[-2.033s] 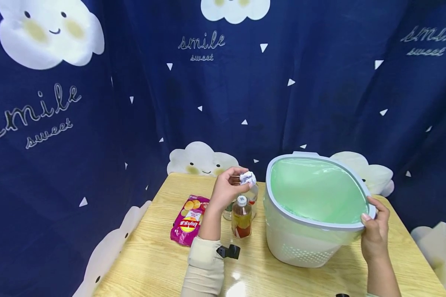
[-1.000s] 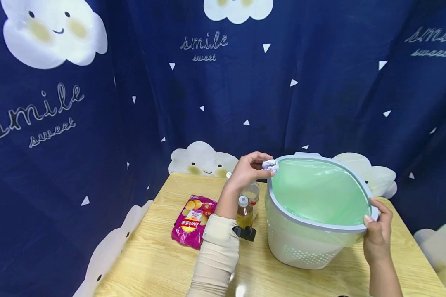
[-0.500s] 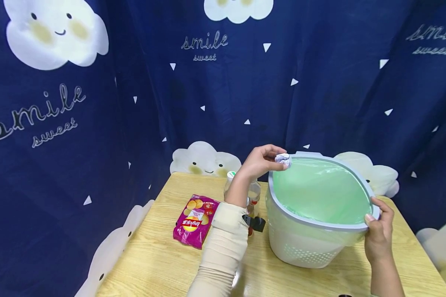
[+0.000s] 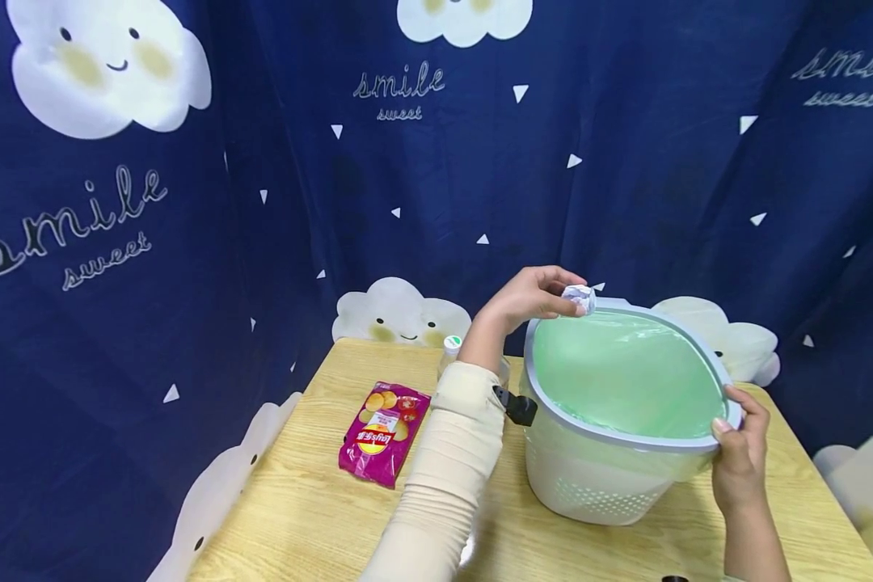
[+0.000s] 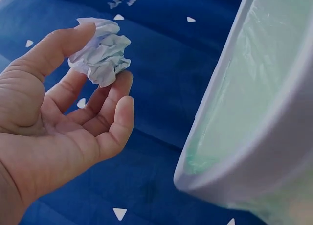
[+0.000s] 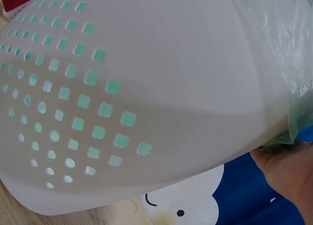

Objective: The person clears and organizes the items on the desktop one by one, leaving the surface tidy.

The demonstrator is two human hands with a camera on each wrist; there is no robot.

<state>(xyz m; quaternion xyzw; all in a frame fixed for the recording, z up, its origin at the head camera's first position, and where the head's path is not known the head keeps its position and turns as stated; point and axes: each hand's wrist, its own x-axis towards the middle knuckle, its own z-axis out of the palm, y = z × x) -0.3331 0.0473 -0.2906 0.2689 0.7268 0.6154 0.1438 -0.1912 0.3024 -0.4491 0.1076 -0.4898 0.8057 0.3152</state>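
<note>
Between thumb and fingertips my left hand (image 4: 534, 297) pinches a crumpled ball of white paper (image 4: 579, 299), held above the back left rim of a trash can. In the left wrist view the paper ball (image 5: 101, 52) is apart from the rim (image 5: 195, 183). The white trash can (image 4: 589, 493) has a grey-blue rim, holes in its lower wall and a green plastic liner (image 4: 626, 372) inside, folded over the rim. My right hand (image 4: 744, 453) grips the rim at the right, thumb on top. In the right wrist view, that hand (image 6: 288, 178) is partly cut off beside the liner.
A purple chip bag (image 4: 384, 435) lies flat on the wooden table (image 4: 284, 493), left of my left sleeve. Behind the forearm a bottle with a white cap (image 4: 452, 345) stands, mostly hidden. A dark blue curtain (image 4: 436, 186) with clouds hangs behind the table.
My left hand has carried the paper ball rightward and up, from above the bottles to the can's back left rim. The right hand keeps its grip on the rim.
</note>
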